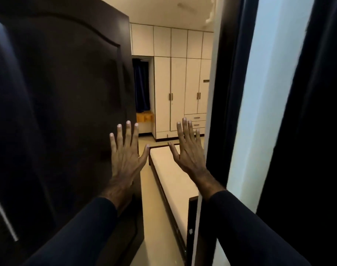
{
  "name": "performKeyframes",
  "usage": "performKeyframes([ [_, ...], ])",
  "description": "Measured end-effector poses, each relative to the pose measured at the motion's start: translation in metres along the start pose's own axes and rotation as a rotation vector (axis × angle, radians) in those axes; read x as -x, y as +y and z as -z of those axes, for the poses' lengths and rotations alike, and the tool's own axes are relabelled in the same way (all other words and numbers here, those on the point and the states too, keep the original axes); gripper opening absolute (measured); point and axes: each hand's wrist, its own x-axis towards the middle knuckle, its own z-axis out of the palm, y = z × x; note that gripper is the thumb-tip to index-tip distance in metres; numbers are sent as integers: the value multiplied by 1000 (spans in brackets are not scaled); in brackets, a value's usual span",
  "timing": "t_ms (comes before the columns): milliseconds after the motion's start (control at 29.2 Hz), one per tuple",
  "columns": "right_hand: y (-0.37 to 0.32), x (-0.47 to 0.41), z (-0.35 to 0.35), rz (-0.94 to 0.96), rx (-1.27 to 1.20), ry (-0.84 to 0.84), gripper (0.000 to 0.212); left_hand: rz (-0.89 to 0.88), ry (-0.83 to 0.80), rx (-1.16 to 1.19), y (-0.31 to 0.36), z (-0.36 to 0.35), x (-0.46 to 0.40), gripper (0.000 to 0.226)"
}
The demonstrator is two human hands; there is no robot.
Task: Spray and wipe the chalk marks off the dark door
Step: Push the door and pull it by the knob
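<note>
The dark door (58,112) fills the left half of our view, swung partly open, its free edge running down the middle of the frame; its raised arched panel is visible, but the surface is too dim for us to make out any chalk. To the right stands the dark door frame (227,93), with a pale wall (260,112) and a dark curtain (308,131) beyond it. Through the gap we look into a room lined with cream wardrobes (175,83) (two drawers sit low on the right), and nearer, a bed (173,173) with a pale mattress in a dark wooden frame reaches toward us over a light floor (156,217).

Both our arms are raised in dark sleeves (83,233). Our left hand (126,156) is spread flat, fingers straight and apart, back toward us, over the door's free edge; whether the palm touches the wood we cannot tell. Our right hand (188,150) is likewise spread, fingers straight, holding nothing, raised in the doorway gap just beside the frame, well apart from the door.
</note>
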Motion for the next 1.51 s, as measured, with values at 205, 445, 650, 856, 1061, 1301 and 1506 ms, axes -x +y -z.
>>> performKeyframes([
  [205, -23, -28, -98, -3, -92, -128, 77, 45, -132, -16, -50, -65, -18, 81],
  [445, -27, -54, -208, -55, -111, -238, 75, 36, -238, 14, -87, -141, -47, 78],
  [650, -15, -79, -289, -83, -138, -365, 74, 13, -326, -61, -100, -213, -70, 82],
  [856, -3, -109, -377, -10, -145, -445, 74, 30, -318, -79, -107, -289, -99, 76],
  [1061, 6, -117, -450, 23, -181, -517, 73, 102, -391, -93, -114, -351, -117, 78],
  [1301, 2, -121, -515, 38, -223, -623, 73, 60, -428, -146, -119, -403, -127, 79],
  [1506, -15, -128, -554, 23, -277, -766, 80, 51, -451, -111, -131, -439, -124, 79],
])
